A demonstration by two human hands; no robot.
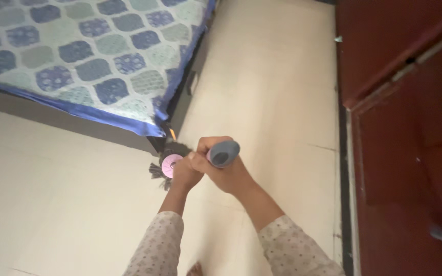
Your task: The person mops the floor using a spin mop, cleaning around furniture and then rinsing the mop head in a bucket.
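Observation:
My right hand (226, 171) grips the top of a mop handle with a grey end cap (224, 153). Just below it, my left hand (184, 174) wraps the same handle. The handle runs down and away from me to a pink round mop head (170, 164) with dark strands (155, 171) resting on the cream floor (78, 204), close to the bed's corner. Both my sleeves are pale with small dots.
A bed with a blue and green patterned sheet (78, 56) fills the upper left on a dark frame (52, 117). Dark red wooden doors (410, 128) stand along the right. A bare foot (195, 269) shows at the bottom edge.

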